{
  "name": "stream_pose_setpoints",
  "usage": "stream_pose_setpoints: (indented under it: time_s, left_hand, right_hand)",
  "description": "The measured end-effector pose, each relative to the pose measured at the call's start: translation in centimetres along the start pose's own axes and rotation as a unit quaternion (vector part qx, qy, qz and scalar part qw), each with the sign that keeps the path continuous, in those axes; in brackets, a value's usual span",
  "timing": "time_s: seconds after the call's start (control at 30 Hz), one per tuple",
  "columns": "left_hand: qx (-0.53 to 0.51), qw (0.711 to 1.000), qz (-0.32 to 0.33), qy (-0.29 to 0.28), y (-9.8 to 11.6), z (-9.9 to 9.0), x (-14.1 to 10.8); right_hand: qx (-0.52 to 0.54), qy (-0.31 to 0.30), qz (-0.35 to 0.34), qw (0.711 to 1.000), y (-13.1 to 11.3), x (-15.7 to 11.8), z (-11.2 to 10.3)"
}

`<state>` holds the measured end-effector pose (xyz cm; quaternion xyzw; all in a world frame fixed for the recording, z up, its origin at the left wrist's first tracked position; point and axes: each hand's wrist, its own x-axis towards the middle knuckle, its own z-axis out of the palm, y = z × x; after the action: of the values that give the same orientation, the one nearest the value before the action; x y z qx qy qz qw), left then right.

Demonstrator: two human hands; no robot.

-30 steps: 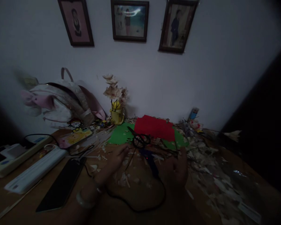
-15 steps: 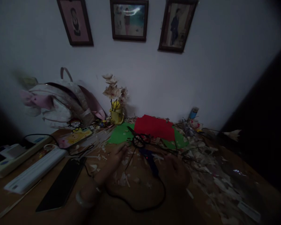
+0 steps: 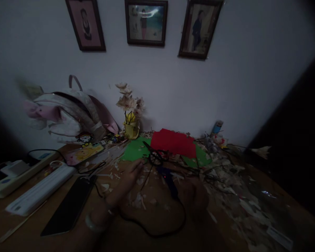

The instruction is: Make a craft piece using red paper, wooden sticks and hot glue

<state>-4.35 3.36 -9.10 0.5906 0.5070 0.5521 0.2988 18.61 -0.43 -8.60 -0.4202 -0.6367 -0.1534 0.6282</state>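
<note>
In the dim light my left hand (image 3: 131, 175) is closed with its fingers pinched together; whatever is between them is too small to make out. Just beyond its fingertips lie black-handled scissors (image 3: 155, 158), and a thin dark stick (image 3: 146, 179) slants beside it. A dark blue glue gun (image 3: 169, 181) with a small red light rests between my hands, its black cord (image 3: 157, 235) looping toward me. To the right of the glue gun, my right hand (image 3: 196, 196) is curled in deep shadow, and its contents are hidden.
Red paper (image 3: 173, 142) and green paper (image 3: 136, 148) lie at the back. Shavings and scraps (image 3: 233, 189) cover the right side. On the left are a phone (image 3: 69, 206), a white box (image 3: 40, 190), a power strip (image 3: 23, 175) and a backpack (image 3: 68, 115). A yellow pot (image 3: 131, 130) holds flowers.
My right hand has shifted slightly left, toward the glue gun. The left hand stays nearly still, and the objects on the table have not moved.
</note>
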Motion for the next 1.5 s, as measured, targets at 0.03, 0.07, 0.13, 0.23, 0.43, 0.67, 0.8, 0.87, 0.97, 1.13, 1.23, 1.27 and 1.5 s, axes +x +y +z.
stream_pose_setpoints:
  time_s: [0.03, 0.07, 0.13, 0.23, 0.43, 0.67, 0.8, 0.87, 0.97, 1.13, 1.23, 1.27, 1.5]
  left_hand:
    - [0.001, 1.0, -0.001, 0.002, 0.0, 0.0, 0.0]
    - [0.003, 1.0, -0.001, 0.003, -0.1, 0.0, 0.0]
    - [0.011, 1.0, 0.001, 0.001, 0.0, -0.1, 0.0]
    - [0.02, 1.0, 0.001, 0.0, 0.1, -0.2, -0.1]
    - [0.003, 1.0, -0.016, 0.005, -0.1, 0.0, -0.2]
    - [0.006, 1.0, -0.013, 0.007, 0.2, 0.0, -0.2]
    - [0.004, 1.0, -0.009, 0.015, 0.3, 0.0, -0.2]
    - [-0.001, 1.0, -0.009, 0.012, 0.2, 0.0, -0.1]
    - [0.002, 1.0, -0.007, -0.001, 0.0, 0.0, -0.1]
    - [0.019, 1.0, 0.008, -0.014, 0.5, 0.0, -0.1]
    - [0.024, 0.999, 0.009, -0.019, 0.8, 0.0, -0.1]
    - [0.025, 0.999, 0.008, -0.019, 0.9, 0.0, -0.1]
    - [0.018, 1.0, 0.009, -0.015, 0.8, 0.1, -0.1]
  right_hand:
    - [-0.007, 0.016, -0.011, 1.0, 0.2, -0.1, 0.0]
    - [-0.008, 0.023, -0.022, 0.999, 0.3, -0.3, 0.0]
    - [0.005, -0.005, -0.037, 0.999, 0.6, -0.4, -0.1]
    - [0.033, -0.053, 0.005, 0.998, 0.4, -0.3, -0.4]
    - [0.088, -0.128, 0.142, 0.978, -1.3, 0.7, -0.6]
    - [0.059, -0.133, 0.079, 0.986, -0.6, 0.9, -0.5]
    - [0.072, -0.134, 0.023, 0.988, -0.3, 1.3, -0.7]
    - [0.072, -0.131, 0.005, 0.989, -0.1, 1.1, -0.6]
    - [0.068, -0.123, 0.002, 0.99, 0.2, 0.4, -0.3]
    - [0.107, -0.141, 0.017, 0.984, 0.6, -0.6, -0.1]
    - [0.102, -0.129, 0.026, 0.986, 0.5, -0.9, -0.2]
    - [0.103, -0.121, 0.026, 0.987, 0.5, -1.0, -0.2]
    - [0.107, -0.094, -0.045, 0.989, 0.3, -0.1, -0.4]
